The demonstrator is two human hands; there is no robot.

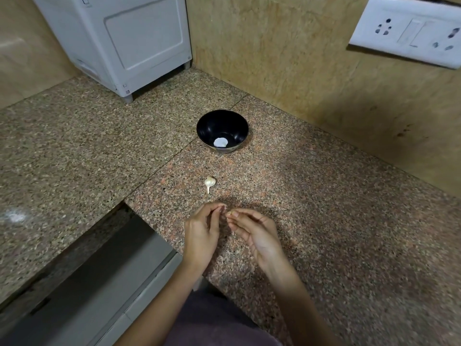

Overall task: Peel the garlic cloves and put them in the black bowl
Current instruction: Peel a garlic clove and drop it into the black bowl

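While left hand (201, 237), right hand (255, 234) pinch clove (229, 214), bowl (207, 121) beyond.

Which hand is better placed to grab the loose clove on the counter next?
Left hand, probably. The clove lies just beyond its fingertips, while the right hand sits further over and seems to pinch a small piece.

The speckled brown-and-pink granite desk (324, 196) is carrying a black bowl (212, 124), a white clove (220, 142) and cream garlic (210, 182).
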